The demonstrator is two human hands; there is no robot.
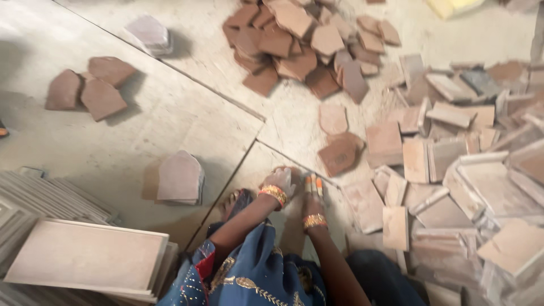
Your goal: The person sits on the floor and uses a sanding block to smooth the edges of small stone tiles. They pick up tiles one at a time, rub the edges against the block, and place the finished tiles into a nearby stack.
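I sit on a dusty stone floor (141, 124) in blue patterned clothing. My left hand (280, 181), with an orange-and-gold bangle on the wrist, rests curled on the floor; blur hides what it may hold. Just to its right, my right hand (311, 203), also bangled, grips a small tool with orange-and-white handles (314, 184) that points away from me. A reddish arch-shaped tile piece (338, 156) lies a little beyond both hands. My bare foot (231, 201) shows left of the left hand.
A heap of cut reddish tile pieces (297, 39) lies at the top centre. Rectangular tile offcuts (464, 170) crowd the right side. A small stack of pointed pieces (180, 178) sits left of my hands, three pieces (90, 88) farther left, large slabs (85, 255) at bottom left.
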